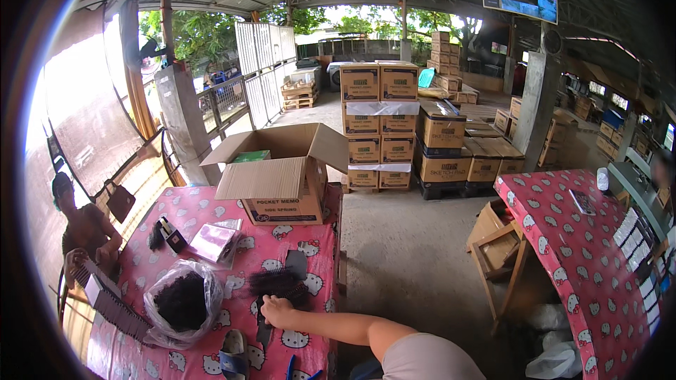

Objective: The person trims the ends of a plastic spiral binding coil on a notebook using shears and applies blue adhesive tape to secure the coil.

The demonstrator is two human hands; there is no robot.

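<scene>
From the lower right my right arm reaches across to a table with a pink patterned cover [165, 222]. My right hand [279, 312] is closed, its fingers bent down at the near edge of a loose heap of thin black wiry pieces [276, 281]. What the fingertips grip is hidden. A dark strip [264, 331] lies just below the hand. To its left, a clear plastic bag [210, 295] holds a mass of black wiry pieces [182, 301]. Blue-handled pliers [291, 366] and a blue and beige slipper-shaped object [234, 355] lie nearer me. My left hand is not in view.
An open carton [282, 190] stands at the table's far end, near a pink packet [213, 241]. At left, a person [88, 232] holds a row of spiral-bound pads [109, 295]. Stacked cartons [380, 127] stand beyond; another pink-covered table [556, 239] is at right.
</scene>
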